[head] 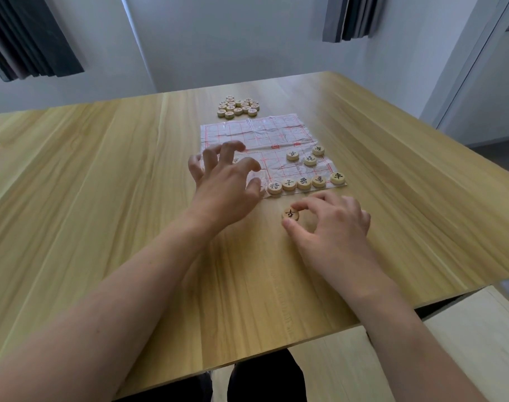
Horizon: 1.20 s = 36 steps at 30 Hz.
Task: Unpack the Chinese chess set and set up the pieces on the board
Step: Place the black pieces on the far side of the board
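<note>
A crinkled paper chess board (265,132) with red lines lies on the wooden table (102,184). Several round wooden pieces with black characters stand along its near edge (304,182), and three more sit further in on the right (310,159). My right hand (334,221) pinches a black-marked piece (290,214) between thumb and fingers, just off the board's near edge. My left hand (227,175) hovers over the board's near left part with fingers spread and bent, holding nothing; it hides that corner.
A heap of several wooden pieces (238,106) lies beyond the board's far edge. The table's near edge runs across the bottom, with a pale bench (465,343) below on the right. Dark wall panels hang at upper left and upper right.
</note>
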Available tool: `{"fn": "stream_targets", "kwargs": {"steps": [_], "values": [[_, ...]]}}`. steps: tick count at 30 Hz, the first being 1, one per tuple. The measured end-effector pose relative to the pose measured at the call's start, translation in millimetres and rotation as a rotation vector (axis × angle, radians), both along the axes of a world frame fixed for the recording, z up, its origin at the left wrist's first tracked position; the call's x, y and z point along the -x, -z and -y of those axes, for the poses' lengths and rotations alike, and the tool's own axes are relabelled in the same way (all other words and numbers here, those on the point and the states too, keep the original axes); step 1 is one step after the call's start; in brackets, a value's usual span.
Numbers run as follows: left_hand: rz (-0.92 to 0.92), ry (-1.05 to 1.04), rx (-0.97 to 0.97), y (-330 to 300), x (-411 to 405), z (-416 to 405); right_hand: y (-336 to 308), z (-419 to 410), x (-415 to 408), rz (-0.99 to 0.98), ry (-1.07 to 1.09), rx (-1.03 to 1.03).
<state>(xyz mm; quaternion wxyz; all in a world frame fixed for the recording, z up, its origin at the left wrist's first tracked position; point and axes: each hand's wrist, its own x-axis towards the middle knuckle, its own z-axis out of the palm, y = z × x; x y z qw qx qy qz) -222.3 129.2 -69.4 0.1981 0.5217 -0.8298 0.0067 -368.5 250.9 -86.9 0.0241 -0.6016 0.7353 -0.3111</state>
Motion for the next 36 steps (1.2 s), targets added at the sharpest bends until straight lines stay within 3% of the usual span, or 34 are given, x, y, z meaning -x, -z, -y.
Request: {"fn": "stream_targets", "kwargs": {"steps": [17, 29, 36], "values": [[0.073, -0.047, 0.050, -24, -37, 34, -34, 159, -2, -0.263, 0.038, -0.192], [0.056, -0.040, 0.000, -15, -39, 46, -22, 170, -1, -0.414, 0.076, -0.270], [0.041, -0.041, 0.012, -19, -39, 41, -30, 159, -3, -0.282, 0.041, -0.166]]}}
